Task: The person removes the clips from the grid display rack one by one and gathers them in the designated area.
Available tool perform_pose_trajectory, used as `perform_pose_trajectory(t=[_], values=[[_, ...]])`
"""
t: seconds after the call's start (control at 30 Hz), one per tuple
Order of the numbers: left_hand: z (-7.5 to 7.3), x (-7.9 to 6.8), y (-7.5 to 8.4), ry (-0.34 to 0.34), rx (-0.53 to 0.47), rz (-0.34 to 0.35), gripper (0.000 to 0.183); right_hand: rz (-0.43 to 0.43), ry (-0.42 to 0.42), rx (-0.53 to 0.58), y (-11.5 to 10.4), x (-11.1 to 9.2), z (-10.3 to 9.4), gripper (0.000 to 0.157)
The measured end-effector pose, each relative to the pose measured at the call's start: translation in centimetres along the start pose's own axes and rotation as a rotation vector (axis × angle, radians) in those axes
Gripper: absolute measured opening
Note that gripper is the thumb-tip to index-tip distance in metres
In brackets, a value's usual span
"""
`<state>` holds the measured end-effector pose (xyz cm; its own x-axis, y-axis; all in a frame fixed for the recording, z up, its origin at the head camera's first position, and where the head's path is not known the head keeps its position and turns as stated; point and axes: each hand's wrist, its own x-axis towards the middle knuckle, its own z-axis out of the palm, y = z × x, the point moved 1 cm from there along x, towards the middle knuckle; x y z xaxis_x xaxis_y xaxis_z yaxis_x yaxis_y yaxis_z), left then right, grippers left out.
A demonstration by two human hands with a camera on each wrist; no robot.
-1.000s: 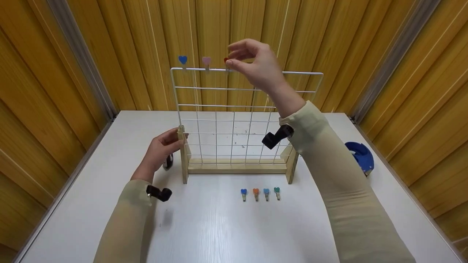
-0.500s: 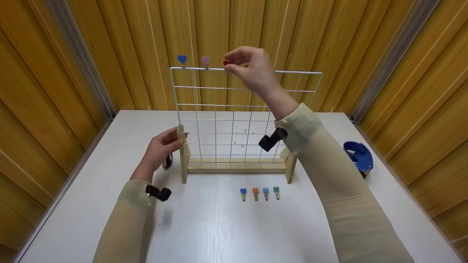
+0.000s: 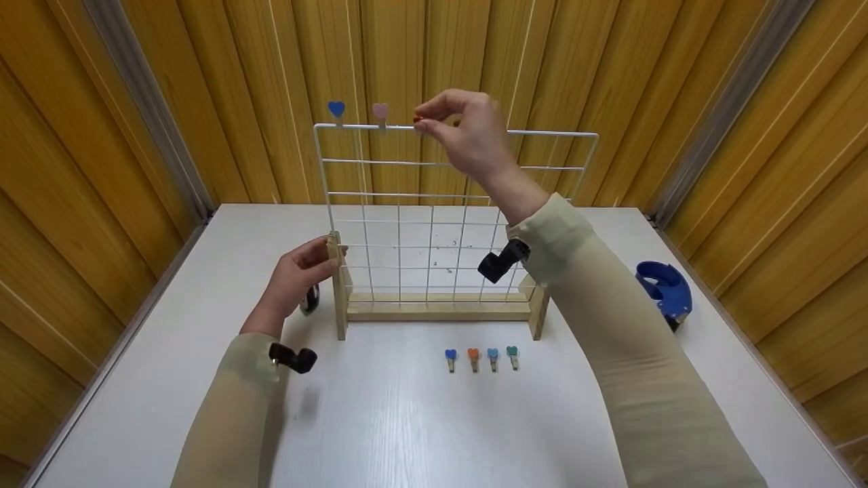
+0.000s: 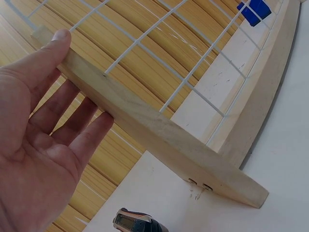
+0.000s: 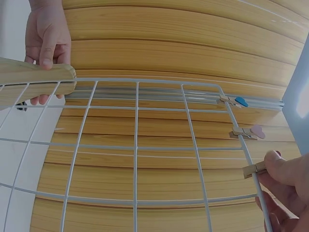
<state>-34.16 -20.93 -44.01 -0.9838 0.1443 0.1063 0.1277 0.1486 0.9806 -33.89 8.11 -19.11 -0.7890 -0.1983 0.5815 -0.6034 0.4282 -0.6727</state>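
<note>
A white wire grid [image 3: 434,224] stands in a wooden stand [image 3: 434,310] on the white table [image 3: 420,420]. My right hand [image 3: 426,120] pinches a red heart clip [image 3: 417,120] at the grid's top wire; its wooden legs [image 5: 253,169] show beside my fingertips [image 5: 285,169]. A pink heart clip [image 3: 380,110] and a blue heart clip [image 3: 336,108] sit clipped on the same wire to the left. My left hand [image 3: 315,261] grips the stand's left wooden post [image 4: 145,125], thumb on top [image 4: 60,41].
Several heart clips lie in a row on the table before the stand, from blue [image 3: 451,358] to teal [image 3: 513,355]. A blue object [image 3: 664,288] rests at the right edge, a small black object [image 3: 310,299] behind my left hand. Wooden walls enclose the table.
My right hand has come down a little and shifted left, bringing the red clip onto the top wire. The left hand has stayed on the post.
</note>
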Motion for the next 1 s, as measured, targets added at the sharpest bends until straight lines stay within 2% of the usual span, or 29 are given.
perform_pose_trajectory(t=[0.17,0.4,0.73,1.0], values=[[0.0,0.1,-0.2,0.001,-0.003,0.004,0.058,-0.039,0.026,0.002,0.1,-0.1,0.1,0.01],[-0.1,0.1,-0.2,0.001,0.0,-0.01,0.062,-0.044,0.039,0.108,-0.4,-0.4,-0.2,0.009],[-0.1,-0.1,-0.2,0.004,-0.001,-0.005,0.062,-0.062,-0.031,0.145,0.5,-2.7,-1.0,0.011],[-0.2,-0.1,-0.2,0.002,-0.017,-0.003,0.06,-0.007,-0.097,0.273,1.6,-5.0,-1.5,0.015]])
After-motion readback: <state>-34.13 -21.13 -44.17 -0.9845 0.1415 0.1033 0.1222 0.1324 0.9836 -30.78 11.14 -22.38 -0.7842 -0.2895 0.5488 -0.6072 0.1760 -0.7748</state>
